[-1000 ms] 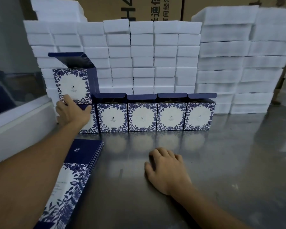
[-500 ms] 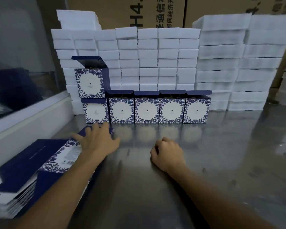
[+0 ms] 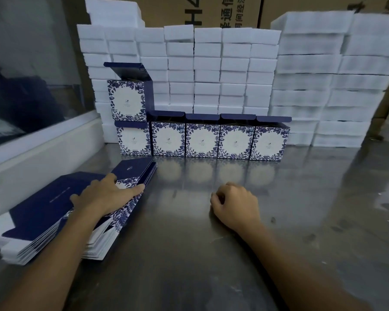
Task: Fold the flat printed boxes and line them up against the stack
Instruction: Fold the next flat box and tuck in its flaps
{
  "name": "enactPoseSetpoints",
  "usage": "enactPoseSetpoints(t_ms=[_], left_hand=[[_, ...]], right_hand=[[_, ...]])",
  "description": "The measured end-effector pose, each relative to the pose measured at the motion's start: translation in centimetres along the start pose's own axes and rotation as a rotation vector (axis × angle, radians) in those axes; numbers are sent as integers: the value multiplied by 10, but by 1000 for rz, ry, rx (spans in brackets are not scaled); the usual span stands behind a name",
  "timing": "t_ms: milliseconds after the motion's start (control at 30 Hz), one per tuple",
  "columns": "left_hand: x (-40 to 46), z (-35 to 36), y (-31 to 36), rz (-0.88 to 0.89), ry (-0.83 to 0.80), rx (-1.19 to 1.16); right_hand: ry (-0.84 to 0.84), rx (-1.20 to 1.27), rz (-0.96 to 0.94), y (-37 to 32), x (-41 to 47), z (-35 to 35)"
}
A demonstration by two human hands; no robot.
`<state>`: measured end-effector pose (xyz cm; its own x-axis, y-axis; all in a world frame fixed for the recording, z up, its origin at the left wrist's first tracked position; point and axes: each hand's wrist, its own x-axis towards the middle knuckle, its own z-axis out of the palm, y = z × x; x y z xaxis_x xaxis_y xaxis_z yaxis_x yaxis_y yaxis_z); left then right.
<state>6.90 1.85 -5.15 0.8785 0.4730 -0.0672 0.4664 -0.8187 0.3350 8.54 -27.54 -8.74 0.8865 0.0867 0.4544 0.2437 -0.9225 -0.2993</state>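
A pile of flat printed boxes (image 3: 43, 209), navy with blue leaf print, lies on the steel table at the left. My left hand (image 3: 106, 196) rests on top of the pile with fingers spread flat near its right edge. My right hand (image 3: 236, 205) sits on the bare table with fingers loosely curled, holding nothing. Several folded boxes (image 3: 202, 138) stand in a row against the stack of white foam blocks (image 3: 211, 70), lids up. One more folded box (image 3: 127, 101) sits on top of the leftmost box of the row.
A white ledge with a glass pane (image 3: 32, 140) runs along the left. More white foam stacks (image 3: 335, 86) fill the back right, with brown cartons (image 3: 211, 12) behind. The steel table (image 3: 256, 254) reflects the boxes.
My left hand has left the stacked folded box and come back down onto the flat pile. My right hand curled its fingers and barely shifted. The view pulled back.
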Motion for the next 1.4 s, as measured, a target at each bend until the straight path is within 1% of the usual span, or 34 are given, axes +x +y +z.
enactPoseSetpoints(t_ms=[67, 167, 300, 367, 433, 567, 700, 833, 900, 967, 1067, 1133, 1267, 1400], left_hand=[[-1, 1, -2, 3, -4, -16], [-3, 0, -2, 5, -10, -34], [-5, 2, 0, 0, 6, -62], [-7, 2, 1, 25, 37, -69], [-10, 2, 3, 81, 119, -114], [-17, 4, 4, 174, 322, -134], [-20, 4, 7, 168, 412, -83], [-20, 5, 3, 148, 403, -132], [-20, 6, 0, 167, 389, -103], [-24, 4, 1, 156, 344, -54], [-26, 0, 3, 120, 300, -70], [-27, -1, 6, 126, 285, -77], [-31, 0, 13, 230, 295, 8], [-29, 1, 21, 331, 364, 43]], right_hand=[[-10, 67, 43, 2, -1, -1], [-21, 241, 117, 7, -2, -4], [-64, 433, 138, 11, -3, -8], [-90, 495, 146, 11, -5, -9], [-117, 528, 158, 11, -8, -10], [-157, 532, 128, 11, -12, -10], [-154, 526, 113, 10, -11, -10], [-155, 529, 112, 12, -11, -11], [-154, 532, 108, 13, -12, -10], [-153, 536, 106, 12, -12, -9], [-158, 548, 109, 10, -12, -9], [-156, 548, 111, 11, -11, -9], [-157, 540, 114, 12, -12, -8], [-156, 537, 108, 13, -11, -9]])
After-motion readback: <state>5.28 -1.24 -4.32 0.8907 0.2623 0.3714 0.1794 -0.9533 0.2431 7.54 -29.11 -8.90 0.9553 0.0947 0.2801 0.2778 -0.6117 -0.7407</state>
